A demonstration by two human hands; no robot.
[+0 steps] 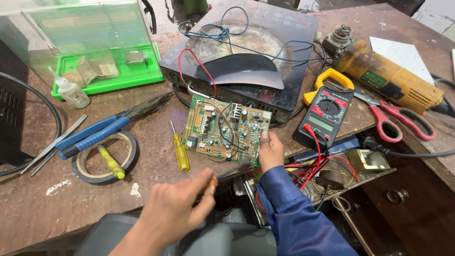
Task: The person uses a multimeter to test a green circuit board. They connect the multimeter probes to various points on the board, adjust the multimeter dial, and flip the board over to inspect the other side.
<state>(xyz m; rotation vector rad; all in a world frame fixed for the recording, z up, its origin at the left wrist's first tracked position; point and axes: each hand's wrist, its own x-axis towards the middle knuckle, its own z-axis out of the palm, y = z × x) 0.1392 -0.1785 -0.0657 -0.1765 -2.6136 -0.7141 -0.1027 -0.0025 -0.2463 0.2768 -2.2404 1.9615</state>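
A green circuit board (220,130) crowded with components lies on the worn wooden bench, leaning against a black induction cooktop (279,57). Red and black wires run from the board up to the cooktop. My right hand (271,151), in a blue sleeve, pinches the board's near right corner. At the bench's front edge my left hand (177,208) is closed around a slim tool (230,171) with an orange collar. The tool's blurred shaft points at the board's near edge.
A multimeter (327,114) with a red lead, red scissors (398,121) and a yellow angle grinder (384,76) lie to the right. A yellow screwdriver (180,151), blue pliers (99,130), a tape roll (106,159) and a glue bottle (71,90) lie to the left. An open drawer (379,208) holds wires.
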